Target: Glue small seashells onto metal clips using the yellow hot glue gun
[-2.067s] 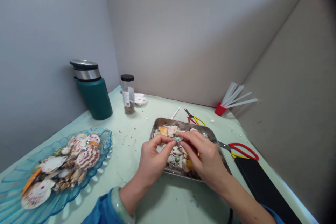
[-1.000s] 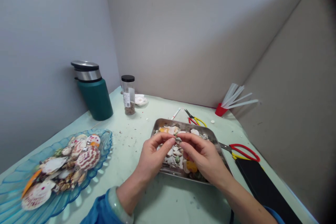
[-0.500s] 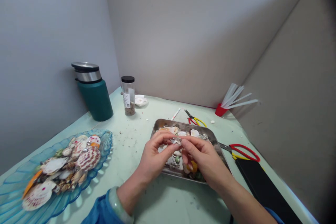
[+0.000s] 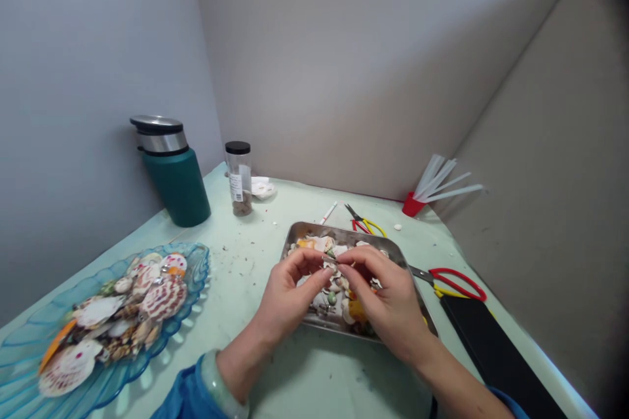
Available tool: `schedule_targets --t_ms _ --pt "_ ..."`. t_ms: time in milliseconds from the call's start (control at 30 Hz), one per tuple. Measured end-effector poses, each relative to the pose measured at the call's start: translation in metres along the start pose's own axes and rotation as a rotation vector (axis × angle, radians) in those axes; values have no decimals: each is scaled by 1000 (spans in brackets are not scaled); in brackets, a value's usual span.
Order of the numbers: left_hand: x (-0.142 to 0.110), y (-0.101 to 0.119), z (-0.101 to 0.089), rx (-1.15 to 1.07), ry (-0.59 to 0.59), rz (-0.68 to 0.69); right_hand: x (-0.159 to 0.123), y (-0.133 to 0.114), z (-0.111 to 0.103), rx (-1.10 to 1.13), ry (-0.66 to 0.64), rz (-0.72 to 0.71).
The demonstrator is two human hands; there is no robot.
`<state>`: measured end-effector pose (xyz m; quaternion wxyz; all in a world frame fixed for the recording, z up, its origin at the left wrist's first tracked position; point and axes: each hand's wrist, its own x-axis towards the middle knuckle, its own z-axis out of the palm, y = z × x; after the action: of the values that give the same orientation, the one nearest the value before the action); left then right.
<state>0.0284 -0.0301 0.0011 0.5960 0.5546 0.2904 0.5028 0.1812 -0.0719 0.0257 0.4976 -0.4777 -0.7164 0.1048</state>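
Note:
My left hand [image 4: 287, 291] and my right hand [image 4: 390, 291] meet over a metal tray [image 4: 339, 330], thumbs and forefingers pinched close together. Between the fingertips is a small, thin, pale piece [image 4: 330, 260]; its kind is too small to make out, and the fingers partly cover it. Both hands appear to grip it. Below them the tray holds shells, among them a yellow-orange shell [image 4: 358, 309], and a round green piece [image 4: 332, 298]. My hands hide part of the tray's contents.
A blue scalloped dish [image 4: 199, 275] of shells sits left. Behind stand a green bottle [image 4: 177, 186] and a clear jar [image 4: 238, 180]. Scissors [image 4: 457, 283] and a black flat object [image 4: 491, 347] lie right, more scissors [image 4: 363, 221] behind. A red cup [image 4: 413, 205] holds translucent sticks.
My right hand has shifted slightly and its lower fingers have curled out of sight. The small piece remains at the fingertips of both hands.

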Motion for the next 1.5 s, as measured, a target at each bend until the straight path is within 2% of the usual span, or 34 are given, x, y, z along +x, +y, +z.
schedule_targets --t_ms 200,500,700,833,1067,1500 --pt "0 1 0 26 -24 9 -1 1 -1 -104 -43 -141" --pt "-1 6 1 -32 -19 -53 0 1 -3 -150 -96 -168" --pt "-1 8 2 -38 -13 -73 0 6 -4 -210 -103 -237" --pt "-1 8 2 -51 -7 -76 -2 4 -3 -219 -93 -238" --pt "0 5 3 -101 -5 -71 -7 5 6 -263 1 -210" --pt "-1 6 3 -61 6 -79 -8 5 6 -303 -1 -245"
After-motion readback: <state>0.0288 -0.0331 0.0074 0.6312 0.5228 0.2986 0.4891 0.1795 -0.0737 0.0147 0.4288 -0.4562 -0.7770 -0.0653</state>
